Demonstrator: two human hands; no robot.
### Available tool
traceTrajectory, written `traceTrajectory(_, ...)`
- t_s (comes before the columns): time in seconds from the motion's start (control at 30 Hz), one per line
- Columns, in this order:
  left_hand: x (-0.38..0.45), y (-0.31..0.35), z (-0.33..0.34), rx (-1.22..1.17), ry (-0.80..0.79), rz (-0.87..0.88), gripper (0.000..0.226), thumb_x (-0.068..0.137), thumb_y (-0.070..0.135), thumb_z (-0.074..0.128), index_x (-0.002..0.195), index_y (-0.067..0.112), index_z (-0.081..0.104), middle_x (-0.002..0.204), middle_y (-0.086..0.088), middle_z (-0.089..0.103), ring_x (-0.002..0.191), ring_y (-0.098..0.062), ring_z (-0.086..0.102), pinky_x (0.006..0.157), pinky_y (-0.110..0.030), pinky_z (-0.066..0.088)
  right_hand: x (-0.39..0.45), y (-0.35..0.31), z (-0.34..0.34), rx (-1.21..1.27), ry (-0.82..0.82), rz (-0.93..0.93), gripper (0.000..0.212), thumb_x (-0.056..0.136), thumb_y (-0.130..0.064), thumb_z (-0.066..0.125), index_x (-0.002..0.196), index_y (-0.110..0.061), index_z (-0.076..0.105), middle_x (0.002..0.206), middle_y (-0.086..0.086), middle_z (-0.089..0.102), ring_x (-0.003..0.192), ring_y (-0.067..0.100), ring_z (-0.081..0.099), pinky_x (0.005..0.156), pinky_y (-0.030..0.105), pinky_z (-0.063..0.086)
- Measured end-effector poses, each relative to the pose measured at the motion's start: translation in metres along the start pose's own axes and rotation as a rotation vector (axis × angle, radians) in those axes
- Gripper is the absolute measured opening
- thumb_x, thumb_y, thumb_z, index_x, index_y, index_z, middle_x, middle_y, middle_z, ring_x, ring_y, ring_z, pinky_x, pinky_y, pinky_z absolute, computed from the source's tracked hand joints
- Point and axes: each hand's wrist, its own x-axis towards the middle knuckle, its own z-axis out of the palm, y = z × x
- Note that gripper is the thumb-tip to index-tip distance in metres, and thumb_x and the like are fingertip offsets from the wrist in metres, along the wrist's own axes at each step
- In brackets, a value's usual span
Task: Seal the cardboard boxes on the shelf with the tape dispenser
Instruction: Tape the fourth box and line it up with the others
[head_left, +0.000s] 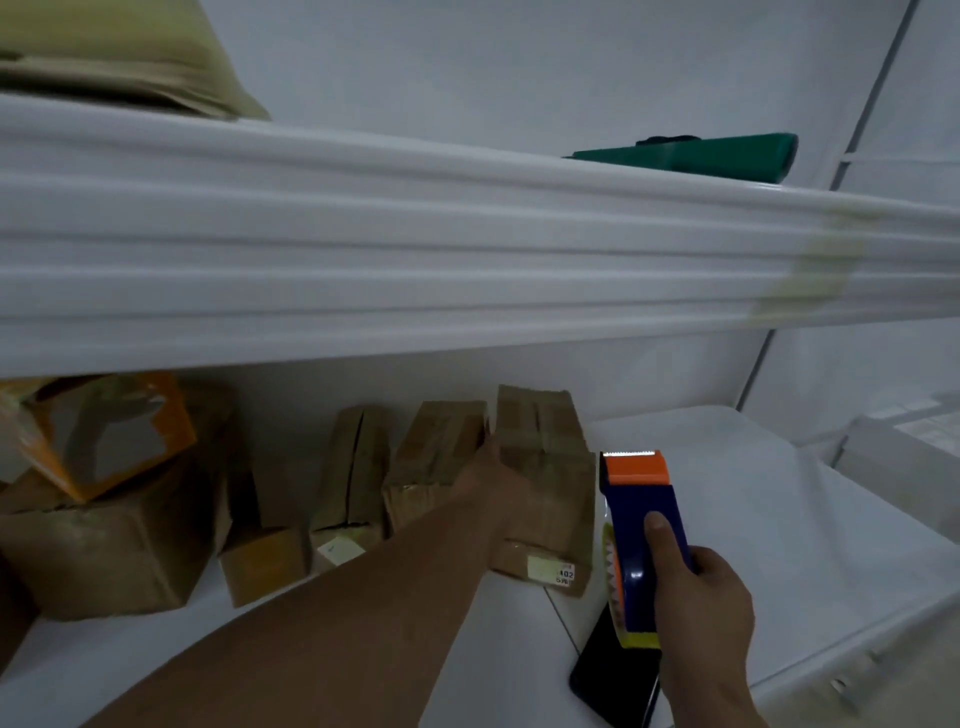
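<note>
Several brown cardboard boxes stand in a row on the white lower shelf (737, 519). My left hand (493, 470) reaches in and grips the left edge of the rightmost cardboard box (553, 467), which carries a white label at its front. Beside it stand a second box (441, 452) and a third box (356, 467) with a split seam. My right hand (701, 608) grips a blue and orange tape dispenser (636, 501) just right of the rightmost box, thumb on its side and serrated blade end pointing away from me. The fingers of my left hand are blurred.
A thick white upper shelf edge (467, 249) crosses the view above the boxes, with a green object (701, 153) on it. At the left sit a large brown box (104, 551) and an orange windowed carton (104, 436). A black phone (613, 680) lies under the dispenser.
</note>
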Motion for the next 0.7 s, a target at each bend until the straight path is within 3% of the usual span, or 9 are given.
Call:
traceTrajectory(0.13,0.001,-0.024,0.000,0.074,-0.083,0.021,0.062,0.102,0.019,0.046,0.155,0.026,0.014,0.150,-0.014,0.039,0.128,-0.031,0.048,0.105,-0.036,0.042,-0.005,0.004,0.005,-0.014,-0.028,-0.004,0.041,0.090,-0.044,0.060,0.079,-0.005,0.063,0.073,0.008,0.066,0.067,0.022,0.063,0.053,0.029,0.044)
traceTrajectory(0.27,-0.017,-0.042,-0.023,0.046,-0.105,0.021,0.056,0.101,0.024,0.050,0.152,0.023,0.027,0.151,-0.009,0.038,0.131,-0.028,0.045,0.109,-0.042,0.041,-0.025,0.005,0.007,-0.017,-0.025,-0.054,0.039,0.090,-0.041,0.060,0.077,-0.005,0.063,0.070,0.007,0.064,0.065,0.022,0.062,0.055,0.029,0.044)
traceTrajectory(0.37,-0.034,-0.063,-0.051,0.094,0.004,0.019,0.046,0.097,0.020,0.052,0.142,0.018,0.046,0.137,-0.011,0.054,0.118,-0.028,0.056,0.099,-0.043,0.050,-0.045,-0.001,0.009,-0.035,-0.020,-0.147,0.038,0.089,-0.039,0.062,0.071,-0.006,0.060,0.063,0.008,0.059,0.059,0.022,0.054,0.053,0.029,0.040)
traceTrajectory(0.47,-0.055,-0.094,-0.081,0.124,0.048,-0.070,0.038,0.099,0.021,0.049,0.136,0.019,0.051,0.128,-0.008,0.059,0.110,-0.026,0.059,0.097,-0.041,0.051,-0.065,-0.004,0.018,-0.047,-0.114,-0.182,0.035,0.087,-0.039,0.064,0.070,-0.009,0.060,0.060,0.007,0.057,0.056,0.020,0.051,0.054,0.029,0.040)
traceTrajectory(0.57,-0.073,-0.126,-0.111,0.144,0.129,-0.137,0.036,0.099,0.019,0.049,0.135,0.016,0.052,0.132,-0.012,0.058,0.117,-0.031,0.058,0.099,-0.044,0.050,-0.081,0.000,0.035,-0.100,-0.217,-0.169,0.035,0.086,-0.043,0.066,0.071,-0.012,0.061,0.063,0.007,0.061,0.058,0.023,0.056,0.057,0.034,0.046)
traceTrajectory(0.7,-0.085,-0.152,-0.144,0.239,0.152,-0.182,0.045,0.099,0.022,0.051,0.143,0.014,0.042,0.140,-0.010,0.051,0.124,-0.029,0.053,0.100,-0.035,0.046,-0.096,0.005,0.065,-0.172,-0.311,-0.136,0.044,0.086,-0.046,0.064,0.073,-0.005,0.061,0.065,0.009,0.064,0.060,0.023,0.060,0.056,0.031,0.044)
